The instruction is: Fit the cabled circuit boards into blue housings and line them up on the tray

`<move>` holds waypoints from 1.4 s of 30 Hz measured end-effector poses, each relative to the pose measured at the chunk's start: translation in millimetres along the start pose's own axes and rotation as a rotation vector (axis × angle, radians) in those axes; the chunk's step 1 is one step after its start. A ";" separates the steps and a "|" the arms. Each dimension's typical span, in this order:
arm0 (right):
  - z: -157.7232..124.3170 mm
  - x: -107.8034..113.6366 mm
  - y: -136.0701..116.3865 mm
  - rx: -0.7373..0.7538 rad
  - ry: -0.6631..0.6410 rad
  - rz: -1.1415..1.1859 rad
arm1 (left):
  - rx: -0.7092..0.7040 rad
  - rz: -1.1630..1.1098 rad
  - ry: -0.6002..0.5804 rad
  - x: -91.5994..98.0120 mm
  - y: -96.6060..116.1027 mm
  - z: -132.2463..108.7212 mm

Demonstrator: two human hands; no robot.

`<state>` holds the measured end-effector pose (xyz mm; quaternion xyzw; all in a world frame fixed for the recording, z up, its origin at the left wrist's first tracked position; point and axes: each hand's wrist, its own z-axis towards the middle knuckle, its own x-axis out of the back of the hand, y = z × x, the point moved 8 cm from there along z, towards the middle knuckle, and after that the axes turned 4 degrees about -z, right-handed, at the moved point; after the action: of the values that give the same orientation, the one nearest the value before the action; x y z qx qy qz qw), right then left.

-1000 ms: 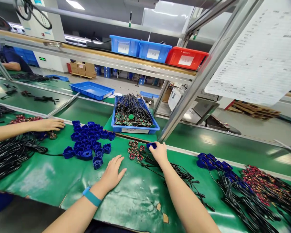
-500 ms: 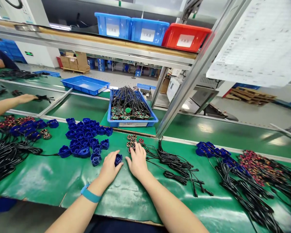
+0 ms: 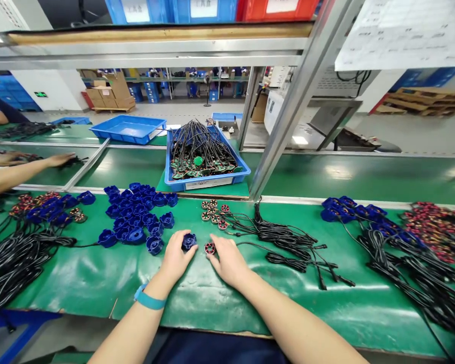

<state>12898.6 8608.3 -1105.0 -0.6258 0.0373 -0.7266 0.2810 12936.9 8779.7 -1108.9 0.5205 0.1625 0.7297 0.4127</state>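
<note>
My left hand (image 3: 177,258) grips a small blue plastic housing (image 3: 188,241) between thumb and fingers on the green mat (image 3: 98,273). Just to its right, my right hand (image 3: 227,259) pinches a small round coil with red windings (image 3: 210,247), which has a black cable trailing off. A few more such coils (image 3: 214,212) lie a little farther back, their black cables (image 3: 288,242) running to the right. A heap of blue housings (image 3: 136,215) sits left of my left hand. A teal band is on my left wrist.
A blue tray of wired parts (image 3: 202,162) stands behind the coils beside a slanted metal post (image 3: 284,116). Black cable bundles (image 3: 11,258) and blue parts (image 3: 53,207) lie at left, more wired parts (image 3: 402,237) at right. Another person's arm (image 3: 18,169) reaches in at far left.
My right hand has drawn one coil toward me, away from the group. My left hand still holds the blue housing, now close beside the coil. The view has tipped downward.
</note>
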 end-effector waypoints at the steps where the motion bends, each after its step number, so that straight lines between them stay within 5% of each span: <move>1: 1.6 0.0 1.0 -0.016 -0.003 -0.005 | 0.029 -0.006 0.005 1.4 -2.1 0.4; 7: 4.3 2.8 4.6 -0.050 -0.034 0.036 | 0.086 0.060 -0.032 5.8 -2.8 1.2; 14: -4.9 28.2 -8.6 0.098 0.172 0.264 | -0.139 -0.098 -0.145 -13.5 28.1 -6.9; 21: 0.0 23.4 -13.1 0.040 0.051 0.168 | -0.234 -0.115 -0.148 -17.8 44.3 -11.6; 35: -1.2 31.4 -5.6 0.004 0.029 0.095 | -0.150 -0.130 -0.166 -20.0 38.2 -13.1; 42: -2.2 38.3 14.8 -0.095 -0.192 0.002 | -0.291 0.027 -0.100 -12.7 48.3 -7.8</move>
<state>12899.6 8577.7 -1077.5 -0.7053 0.0451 -0.6603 0.2539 12910.6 8742.1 -1087.8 0.4932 0.0273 0.7241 0.4814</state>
